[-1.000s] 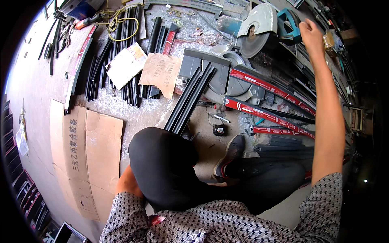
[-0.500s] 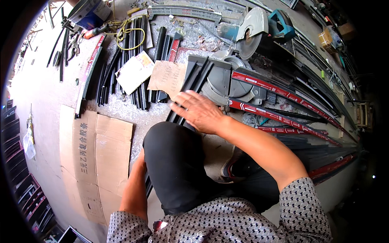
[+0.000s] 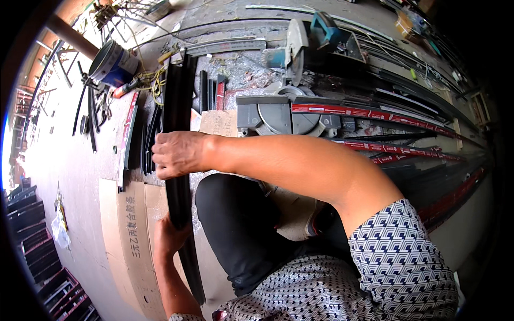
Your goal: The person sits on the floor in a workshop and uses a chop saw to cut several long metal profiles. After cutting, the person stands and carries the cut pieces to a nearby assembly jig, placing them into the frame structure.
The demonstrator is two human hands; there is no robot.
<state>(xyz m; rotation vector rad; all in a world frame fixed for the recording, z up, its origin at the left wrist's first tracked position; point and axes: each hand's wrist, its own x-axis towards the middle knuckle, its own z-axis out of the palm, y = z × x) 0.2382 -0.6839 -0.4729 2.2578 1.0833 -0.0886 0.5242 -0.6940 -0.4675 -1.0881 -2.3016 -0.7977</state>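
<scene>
A long black profile strip stands lengthwise in front of me, left of my bent knee, running from the far offcuts down beside my thigh. My right hand reaches across to the left and is closed round its middle. Lower down, my left hand grips the same strip, its fingers partly hidden behind it. To the right of the strip is a mitre saw with its blade raised over a grey base. A red-and-black profile lies across that base, its end near the saw's fence.
Printed cardboard lies on the floor at left. Beyond my hands are a piece of brown cardboard, short black offcuts and a blue bucket. Long profiles fan out at right. Stacked dark profiles stand at lower left.
My right hand has moved left from near the saw, and the black strip has come left with it, away from the saw base. The left hand has come into view, gripping the strip.
</scene>
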